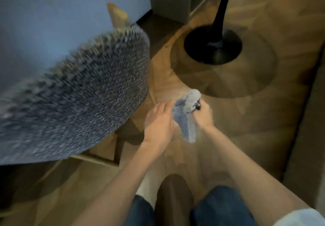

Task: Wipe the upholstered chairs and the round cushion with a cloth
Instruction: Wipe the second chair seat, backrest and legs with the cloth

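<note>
A grey woven upholstered chair (75,100) fills the left of the head view, blurred, with pale wooden legs under it. To its right, above the wooden floor, both my hands meet on a light blue-grey cloth (186,113). My right hand (202,114) grips the bunched top of the cloth, and the rest hangs down between my hands. My left hand (159,120) is at the cloth's left edge, its fingertips hidden behind the fabric. The round cushion is not in view.
A black pedestal base (213,48) with a slim black column stands on the floor at the upper right. A pale wall (44,14) rises behind the chair. My legs in blue jeans (219,208) show at the bottom. A dark strip runs along the right edge.
</note>
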Motion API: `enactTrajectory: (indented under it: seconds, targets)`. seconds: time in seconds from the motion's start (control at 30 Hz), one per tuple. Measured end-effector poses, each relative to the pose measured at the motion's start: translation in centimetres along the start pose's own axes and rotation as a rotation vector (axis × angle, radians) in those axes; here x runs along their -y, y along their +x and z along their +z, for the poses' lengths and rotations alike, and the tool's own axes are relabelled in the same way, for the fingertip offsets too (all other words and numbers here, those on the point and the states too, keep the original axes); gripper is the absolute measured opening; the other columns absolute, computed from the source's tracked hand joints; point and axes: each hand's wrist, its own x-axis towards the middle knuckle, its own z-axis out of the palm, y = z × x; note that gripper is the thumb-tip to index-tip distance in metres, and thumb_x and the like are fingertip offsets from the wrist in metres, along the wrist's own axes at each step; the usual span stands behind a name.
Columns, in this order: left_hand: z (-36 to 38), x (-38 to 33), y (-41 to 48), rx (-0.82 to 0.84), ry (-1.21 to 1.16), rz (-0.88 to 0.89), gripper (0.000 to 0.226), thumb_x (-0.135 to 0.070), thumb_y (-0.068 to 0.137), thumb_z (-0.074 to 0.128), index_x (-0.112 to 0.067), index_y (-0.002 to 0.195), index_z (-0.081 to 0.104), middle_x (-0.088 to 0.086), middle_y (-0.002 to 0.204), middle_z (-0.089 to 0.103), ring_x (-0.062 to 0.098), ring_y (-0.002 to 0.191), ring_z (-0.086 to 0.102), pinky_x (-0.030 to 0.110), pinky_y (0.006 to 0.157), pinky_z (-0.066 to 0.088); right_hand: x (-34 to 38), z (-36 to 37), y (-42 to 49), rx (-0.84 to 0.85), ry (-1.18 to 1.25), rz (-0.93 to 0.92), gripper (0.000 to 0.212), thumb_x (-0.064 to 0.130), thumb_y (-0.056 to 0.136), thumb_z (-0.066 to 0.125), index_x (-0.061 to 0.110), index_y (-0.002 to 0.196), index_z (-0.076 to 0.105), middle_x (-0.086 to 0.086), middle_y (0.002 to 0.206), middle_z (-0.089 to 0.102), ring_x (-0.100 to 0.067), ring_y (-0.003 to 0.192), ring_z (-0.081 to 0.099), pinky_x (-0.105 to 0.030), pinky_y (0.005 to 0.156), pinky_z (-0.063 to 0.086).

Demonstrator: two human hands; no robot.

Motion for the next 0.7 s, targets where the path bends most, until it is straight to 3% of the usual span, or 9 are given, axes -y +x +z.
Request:
enactTrajectory:
  seconds: [0.07, 0.13, 0.23, 0.37, 0.47, 0.6, 0.7]
  targets:
    - [-4.2, -2.2, -0.8, 0.008, -0.049, -0.003, 0.056, -0.020, 0.096, 0.046, -0.023, 0.149, 0.026, -0.002, 0.139, 0.047, 0.018, 0.127, 0.041, 0.032, 0.103, 0.034, 3.3, -3.8, -2.1, 0.009, -0.002, 0.024, 0.017, -0.003, 0.087, 0.053, -0.002, 0.101, 0.062, -0.020, 0.099, 0.068, -0.030, 0.095, 0.062, -0.031, 0.073, 0.042]
    - [-8.7, -4.2, -1.8, 0.031, -0.100, -0.012, 0.054, -0.021, 0.098, 0.044, -0.024, 0.149, 0.026, -0.003, 0.136, 0.049, 0.019, 0.123, 0.045, 0.035, 0.098, 0.041, 7.2, -7.4, -4.3, 0.022, -0.012, 0.044, 0.020, -0.001, 0.088, 0.054, 0.001, 0.107, 0.062, -0.018, 0.103, 0.068, -0.029, 0.100, 0.062, -0.032, 0.081, 0.046]
    - [-16.0, -7.0, -4.1, 0.037, -0.163, -0.011, 0.050, -0.023, 0.099, 0.043, -0.025, 0.148, 0.029, -0.005, 0.134, 0.051, 0.017, 0.119, 0.049, 0.033, 0.091, 0.045, 13.5, -12.2, -7.9, 0.112, -0.034, 0.040, 0.020, 0.000, 0.090, 0.051, 0.006, 0.107, 0.061, -0.008, 0.102, 0.067, -0.025, 0.101, 0.062, -0.038, 0.088, 0.049]
    - [-24.9, -8.7, -6.6, -0.023, -0.213, -0.008, 0.043, -0.019, 0.098, 0.047, -0.020, 0.141, 0.044, -0.002, 0.127, 0.056, 0.019, 0.113, 0.052, 0.033, 0.086, 0.048, 20.5, -16.4, -11.6, 0.239, -0.158, 0.033, 0.029, 0.004, 0.095, 0.048, 0.000, 0.123, 0.054, -0.019, 0.121, 0.059, -0.032, 0.114, 0.055, -0.040, 0.098, 0.043]
    - [-29.9, -8.4, -7.6, -0.067, -0.189, -0.066, 0.043, -0.016, 0.097, 0.049, -0.014, 0.140, 0.045, 0.004, 0.131, 0.053, 0.023, 0.117, 0.050, 0.036, 0.093, 0.045, 25.1, -18.6, -13.3, 0.284, -0.185, 0.029, 0.033, 0.004, 0.096, 0.048, -0.002, 0.128, 0.050, -0.022, 0.128, 0.055, -0.034, 0.119, 0.051, -0.038, 0.100, 0.041]
    - [-33.4, -6.5, -9.0, -0.083, -0.115, -0.257, 0.053, -0.019, 0.096, 0.052, -0.015, 0.147, 0.035, 0.005, 0.147, 0.038, 0.027, 0.132, 0.038, 0.040, 0.106, 0.036, 30.2, -20.1, -14.2, 0.425, -0.235, -0.126, 0.020, 0.003, 0.093, 0.053, -0.001, 0.112, 0.058, -0.017, 0.109, 0.062, -0.029, 0.102, 0.059, -0.037, 0.091, 0.046]
    - [-33.9, -4.6, -10.0, -0.014, -0.057, -0.418, 0.061, -0.025, 0.097, 0.051, -0.023, 0.151, 0.023, 0.000, 0.155, 0.025, 0.027, 0.139, 0.026, 0.043, 0.110, 0.030, 32.6, -19.4, -13.5, 0.512, -0.299, -0.209, 0.020, 0.002, 0.091, 0.054, 0.003, 0.111, 0.059, -0.010, 0.106, 0.058, -0.022, 0.098, 0.058, -0.030, 0.084, 0.045]
